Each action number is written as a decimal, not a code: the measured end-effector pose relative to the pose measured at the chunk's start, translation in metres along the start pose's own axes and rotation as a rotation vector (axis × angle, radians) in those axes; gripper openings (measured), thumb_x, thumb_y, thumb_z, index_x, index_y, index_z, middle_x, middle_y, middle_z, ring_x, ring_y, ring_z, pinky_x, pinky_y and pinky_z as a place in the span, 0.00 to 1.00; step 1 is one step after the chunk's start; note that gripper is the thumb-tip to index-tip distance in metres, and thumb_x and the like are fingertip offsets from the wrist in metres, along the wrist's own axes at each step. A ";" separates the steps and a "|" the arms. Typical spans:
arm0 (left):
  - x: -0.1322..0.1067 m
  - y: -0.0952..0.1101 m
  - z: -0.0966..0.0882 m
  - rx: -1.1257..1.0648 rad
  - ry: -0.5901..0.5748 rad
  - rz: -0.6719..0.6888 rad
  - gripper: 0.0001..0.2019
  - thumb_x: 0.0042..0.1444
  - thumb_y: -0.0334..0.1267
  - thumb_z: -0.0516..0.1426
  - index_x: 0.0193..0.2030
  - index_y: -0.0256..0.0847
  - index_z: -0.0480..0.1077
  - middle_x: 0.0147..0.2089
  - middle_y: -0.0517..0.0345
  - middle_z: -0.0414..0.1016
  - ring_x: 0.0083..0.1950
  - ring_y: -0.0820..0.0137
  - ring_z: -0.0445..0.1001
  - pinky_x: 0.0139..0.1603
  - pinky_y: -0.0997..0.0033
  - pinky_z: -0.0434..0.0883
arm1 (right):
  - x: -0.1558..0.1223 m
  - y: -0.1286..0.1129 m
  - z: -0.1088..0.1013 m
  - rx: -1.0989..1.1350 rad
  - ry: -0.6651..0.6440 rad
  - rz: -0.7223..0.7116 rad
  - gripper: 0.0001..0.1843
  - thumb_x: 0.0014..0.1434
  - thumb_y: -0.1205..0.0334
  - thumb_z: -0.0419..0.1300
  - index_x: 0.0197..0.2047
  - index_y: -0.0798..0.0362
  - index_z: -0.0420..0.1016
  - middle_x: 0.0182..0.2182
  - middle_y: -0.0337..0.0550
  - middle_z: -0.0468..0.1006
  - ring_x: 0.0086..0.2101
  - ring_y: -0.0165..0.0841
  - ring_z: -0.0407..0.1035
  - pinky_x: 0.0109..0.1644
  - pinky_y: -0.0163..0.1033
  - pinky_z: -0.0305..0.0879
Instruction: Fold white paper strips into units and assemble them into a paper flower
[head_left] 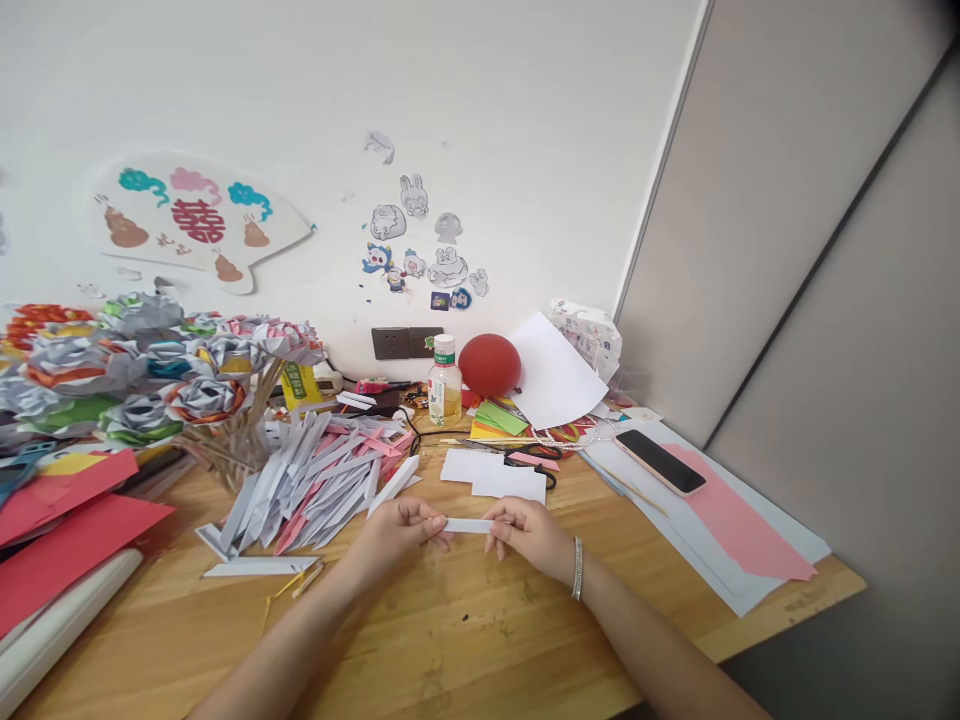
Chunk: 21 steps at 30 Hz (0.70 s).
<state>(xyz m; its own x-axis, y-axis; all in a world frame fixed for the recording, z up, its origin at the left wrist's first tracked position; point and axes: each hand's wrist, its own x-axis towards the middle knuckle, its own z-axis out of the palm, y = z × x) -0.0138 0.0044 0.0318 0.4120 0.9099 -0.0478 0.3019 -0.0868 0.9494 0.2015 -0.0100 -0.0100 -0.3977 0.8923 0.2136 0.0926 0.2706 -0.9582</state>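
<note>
The left hand and right hand pinch a white strip, each grip closed on it. Beyond, a bottle holds yellowish liquid.

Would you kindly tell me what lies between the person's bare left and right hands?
In the head view, a narrow white paper strip bridges the gap between the bare left hand and the bare right hand, which pinch its ends.

The left forearm and the right forearm reach forward and lean toward each other. The left hand and the right hand face one another, near but apart. In both hands the thumb is pressed against bent fingers, and both wrists look almost straight.
</note>
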 end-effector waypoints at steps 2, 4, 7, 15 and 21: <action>-0.001 -0.001 -0.005 0.009 -0.053 -0.013 0.20 0.44 0.54 0.57 0.26 0.36 0.71 0.27 0.53 0.78 0.27 0.70 0.69 0.31 0.73 0.62 | 0.000 0.000 -0.001 -0.002 -0.020 -0.005 0.15 0.56 0.50 0.54 0.38 0.55 0.66 0.24 0.39 0.75 0.20 0.27 0.68 0.28 0.34 0.64; -0.002 0.000 -0.010 0.054 -0.110 0.004 0.20 0.47 0.53 0.55 0.28 0.35 0.73 0.30 0.53 0.78 0.29 0.70 0.68 0.33 0.73 0.62 | -0.001 -0.002 -0.002 -0.007 -0.038 -0.008 0.15 0.57 0.51 0.53 0.41 0.55 0.65 0.24 0.39 0.75 0.23 0.29 0.70 0.32 0.36 0.65; -0.005 0.002 -0.014 0.149 -0.157 0.045 0.20 0.52 0.52 0.51 0.31 0.35 0.74 0.31 0.54 0.77 0.30 0.70 0.68 0.34 0.73 0.62 | -0.002 -0.003 -0.003 -0.010 -0.075 -0.013 0.15 0.59 0.54 0.50 0.44 0.54 0.63 0.25 0.38 0.75 0.27 0.31 0.72 0.36 0.38 0.65; -0.014 0.007 0.001 0.678 -0.086 0.172 0.10 0.53 0.37 0.48 0.29 0.40 0.70 0.29 0.59 0.73 0.31 0.70 0.68 0.31 0.75 0.59 | -0.004 -0.004 0.002 -0.173 -0.030 -0.005 0.10 0.57 0.61 0.48 0.42 0.54 0.63 0.19 0.33 0.71 0.18 0.27 0.64 0.29 0.34 0.61; -0.024 0.007 0.012 0.848 -0.087 0.213 0.10 0.48 0.31 0.47 0.28 0.40 0.70 0.27 0.55 0.73 0.28 0.68 0.68 0.27 0.73 0.57 | -0.007 -0.008 0.008 -0.356 -0.064 -0.053 0.10 0.56 0.63 0.49 0.36 0.53 0.70 0.21 0.37 0.70 0.22 0.29 0.64 0.30 0.34 0.60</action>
<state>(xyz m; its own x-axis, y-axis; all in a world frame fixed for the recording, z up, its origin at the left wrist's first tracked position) -0.0111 -0.0231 0.0359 0.5862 0.8087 0.0474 0.7340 -0.5550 0.3915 0.1963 -0.0216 -0.0054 -0.4660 0.8521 0.2382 0.3780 0.4352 -0.8172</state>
